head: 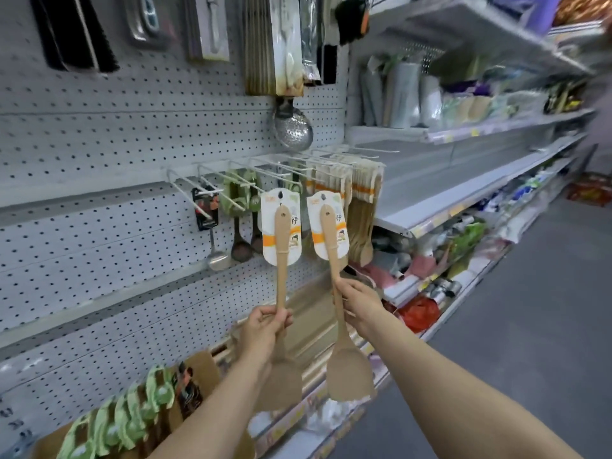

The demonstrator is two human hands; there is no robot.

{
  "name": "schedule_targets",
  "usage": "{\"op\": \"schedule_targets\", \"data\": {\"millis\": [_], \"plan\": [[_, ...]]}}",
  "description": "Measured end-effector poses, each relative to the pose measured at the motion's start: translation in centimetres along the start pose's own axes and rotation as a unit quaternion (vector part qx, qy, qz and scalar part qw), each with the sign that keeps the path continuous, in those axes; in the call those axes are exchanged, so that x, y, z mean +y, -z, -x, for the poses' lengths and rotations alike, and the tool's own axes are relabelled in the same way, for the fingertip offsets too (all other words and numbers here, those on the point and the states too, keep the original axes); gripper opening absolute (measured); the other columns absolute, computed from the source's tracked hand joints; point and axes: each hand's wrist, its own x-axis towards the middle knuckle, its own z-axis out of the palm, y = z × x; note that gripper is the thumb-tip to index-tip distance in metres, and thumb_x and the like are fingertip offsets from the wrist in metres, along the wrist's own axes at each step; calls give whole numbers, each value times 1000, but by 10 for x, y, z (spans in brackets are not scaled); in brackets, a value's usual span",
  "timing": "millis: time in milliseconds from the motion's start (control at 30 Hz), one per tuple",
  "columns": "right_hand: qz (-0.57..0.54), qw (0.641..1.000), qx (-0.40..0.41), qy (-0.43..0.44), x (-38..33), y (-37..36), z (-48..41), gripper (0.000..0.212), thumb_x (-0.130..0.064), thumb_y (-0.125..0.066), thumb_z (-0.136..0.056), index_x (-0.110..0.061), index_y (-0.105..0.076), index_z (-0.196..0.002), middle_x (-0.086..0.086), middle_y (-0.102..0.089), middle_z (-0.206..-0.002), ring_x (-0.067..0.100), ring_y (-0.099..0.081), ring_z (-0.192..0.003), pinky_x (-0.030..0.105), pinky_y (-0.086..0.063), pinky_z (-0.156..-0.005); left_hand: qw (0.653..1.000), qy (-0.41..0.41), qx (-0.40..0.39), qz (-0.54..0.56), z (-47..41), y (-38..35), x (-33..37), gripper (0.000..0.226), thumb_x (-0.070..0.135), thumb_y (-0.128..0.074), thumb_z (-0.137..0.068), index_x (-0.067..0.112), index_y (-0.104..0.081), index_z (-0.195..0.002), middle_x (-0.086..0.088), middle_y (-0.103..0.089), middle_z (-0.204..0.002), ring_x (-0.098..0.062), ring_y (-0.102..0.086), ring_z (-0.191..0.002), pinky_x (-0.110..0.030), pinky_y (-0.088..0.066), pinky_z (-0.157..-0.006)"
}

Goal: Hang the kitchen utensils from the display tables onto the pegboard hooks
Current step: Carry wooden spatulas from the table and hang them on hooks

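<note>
I hold two wooden spatulas upright, handle tips up, each with a white and orange card behind the handle. My left hand [265,329] grips the left spatula [281,260] at mid handle. The right spatula [331,246] is in my right hand [359,303], its blade [349,372] hanging below. Both cards sit just in front of the white wire hooks [265,170] on the grey pegboard [99,134]. Whether either card is on a hook I cannot tell. More carded wooden spatulas [361,200] hang on the hooks to the right.
Ladles [240,240] and a small spoon [217,256] hang left of the spatulas; a perforated skimmer [293,127] hangs above. A box of green-carded utensils [132,415] sits at lower left. Store shelves [463,167] with goods run along the right beside a grey floor aisle [530,309].
</note>
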Motion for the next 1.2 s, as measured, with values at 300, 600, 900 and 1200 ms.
{"op": "schedule_targets", "data": {"millis": [300,600,900,1200], "plan": [[-35,998,-50,-17,-23,34,-127,19,-32,-67,-97,-15,-75,-99,4,-69,-83,18,-61,-73,24,-46,-53,998,-13,32,-48,-74,-73,-31,20,1,-66,-90,-10,-61,-106,-13,-76,-93,-16,-71,-83,-22,-53,-75],[-38,990,-136,-14,-65,110,-228,16,-27,-66,-97,-12,-73,-99,5,-73,-81,16,-67,-72,28,-54,-65,992,-26,117,-37,-114,-185,-57,20,3,-68,-89,-7,-61,-104,-3,-78,-86,-19,-69,-91,-28,-50,-82],[-4,983,-182,-17,-87,178,-294,20,-28,-66,-97,-11,-74,-104,2,-70,-78,12,-63,-66,26,-52,-61,989,-26,147,-10,-131,-277,-72,14,5,-69,-89,0,-62,-100,-9,-78,-96,-18,-69,-94,-28,-49,-85],[-9,976,-218,-25,-89,181,-334,20,-25,-65,-98,-8,-73,-103,10,-70,-90,22,-64,-81,30,-55,-72,986,-41,161,-1,-154,-297,-87,22,10,-70,-88,-2,-60,-103,-10,-77,-99,-29,-67,-108,-45,-43,-104]]}}
